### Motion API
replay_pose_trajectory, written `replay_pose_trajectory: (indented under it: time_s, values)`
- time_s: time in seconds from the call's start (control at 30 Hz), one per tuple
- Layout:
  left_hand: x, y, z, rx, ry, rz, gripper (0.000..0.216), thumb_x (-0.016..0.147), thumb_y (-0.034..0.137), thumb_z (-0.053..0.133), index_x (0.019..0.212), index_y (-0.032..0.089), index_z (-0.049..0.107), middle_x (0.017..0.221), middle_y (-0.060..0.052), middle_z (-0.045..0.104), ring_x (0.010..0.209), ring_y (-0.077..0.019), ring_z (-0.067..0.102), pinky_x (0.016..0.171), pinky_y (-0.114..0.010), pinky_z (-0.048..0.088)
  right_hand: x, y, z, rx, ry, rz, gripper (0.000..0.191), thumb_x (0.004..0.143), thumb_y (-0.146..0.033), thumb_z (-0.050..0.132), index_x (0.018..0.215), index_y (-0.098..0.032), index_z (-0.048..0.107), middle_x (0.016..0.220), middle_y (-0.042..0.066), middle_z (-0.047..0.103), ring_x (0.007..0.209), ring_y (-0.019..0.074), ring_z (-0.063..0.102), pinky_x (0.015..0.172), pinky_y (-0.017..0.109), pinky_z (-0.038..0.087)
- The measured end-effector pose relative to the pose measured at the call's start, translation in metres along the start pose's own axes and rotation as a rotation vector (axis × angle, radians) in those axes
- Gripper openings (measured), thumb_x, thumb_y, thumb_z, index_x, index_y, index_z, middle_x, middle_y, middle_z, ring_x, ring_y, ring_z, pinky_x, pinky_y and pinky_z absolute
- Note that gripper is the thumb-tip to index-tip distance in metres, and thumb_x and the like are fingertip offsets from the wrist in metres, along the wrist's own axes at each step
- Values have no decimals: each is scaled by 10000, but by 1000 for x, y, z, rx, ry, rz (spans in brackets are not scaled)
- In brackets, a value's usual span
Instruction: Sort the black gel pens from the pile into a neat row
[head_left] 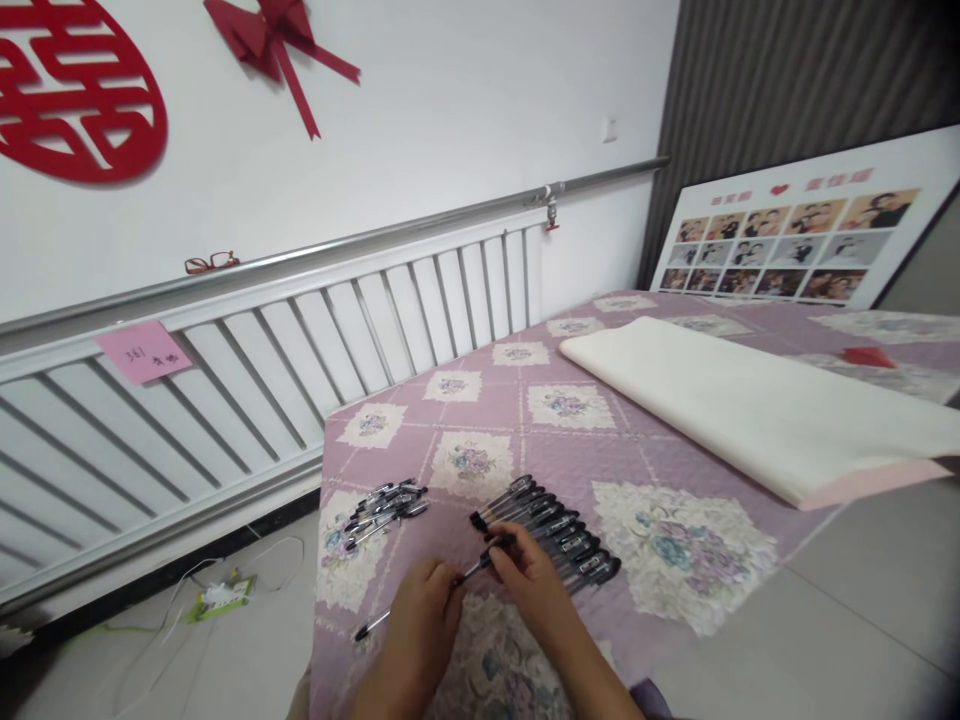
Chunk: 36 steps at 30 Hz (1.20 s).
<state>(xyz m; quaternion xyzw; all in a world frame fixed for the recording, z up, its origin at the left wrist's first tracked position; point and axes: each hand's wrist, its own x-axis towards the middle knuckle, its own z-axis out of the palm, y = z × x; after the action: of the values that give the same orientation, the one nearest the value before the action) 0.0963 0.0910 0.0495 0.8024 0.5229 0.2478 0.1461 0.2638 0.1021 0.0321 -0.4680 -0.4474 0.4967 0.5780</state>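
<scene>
A slim black-and-clear pen (pixel 474 570) spans the gap between my two hands. My left hand (pixel 431 612) pinches its left end, while the fingers of my right hand (pixel 525 572) close on its dark end. Just beyond my right hand, several black-capped pens (pixel 574 540) lie side by side in a slanting row. Another pen (pixel 373 626) shows to the left of my left hand, its far end hidden by that hand. A loose heap of dark pen parts (pixel 386 508) lies farther left; whether they are caps or whole pens is hard to tell.
A purple floral cloth (pixel 517 440) covers the table. A folded cream sheet (pixel 735 400) lies at the right, with a small red piece (pixel 868 357) beyond it. A white radiator (pixel 300 370) lines the wall. On the floor at left are a power strip (pixel 225 596) and cables.
</scene>
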Motion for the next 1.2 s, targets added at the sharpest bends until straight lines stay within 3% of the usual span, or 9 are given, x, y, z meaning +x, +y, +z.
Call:
replay_pose_trajectory:
  time_s: [0.17,0.3,0.4,0.67,1.0,1.2]
  values:
    - [21,22,17,-29,-64,-32,168,843,180,466,890,209,624,879,-42,599,841,-193,555,755,-303,410,3,-14,-35,10,301,-75,455,719,-461,642,1092,-219,546,996,55,644,787,177,602,674,290,486]
    - [37,44,27,1,-139,-19,136,842,201,494,883,218,623,930,-34,603,878,-186,548,780,-289,407,4,-26,-62,8,565,-63,393,732,-485,619,1015,-215,580,882,34,650,785,183,606,659,276,476]
    - [47,57,34,83,-172,25,140,865,210,478,882,213,616,957,-41,596,902,-188,546,799,-288,407,6,-27,-75,26,669,-47,359,749,-479,600,988,-212,594,843,21,649,752,171,600,609,254,457]
    - [63,68,57,277,-218,90,111,864,220,511,893,195,615,973,-66,593,942,-236,540,813,-347,415,8,-20,-85,94,685,-41,333,760,-471,602,977,-219,599,888,15,649,764,156,594,598,236,448]
    - [69,66,63,301,-224,95,111,864,220,516,905,182,611,980,-85,580,968,-251,518,827,-373,418,9,-19,-84,98,625,-24,358,748,-485,623,966,-201,616,861,24,657,743,159,602,601,240,454]
    - [61,59,61,264,-145,135,71,841,231,554,879,202,607,958,-52,575,943,-224,521,836,-349,436,11,-18,-82,109,598,-21,363,741,-491,641,963,-203,625,850,1,654,722,132,591,593,210,446]
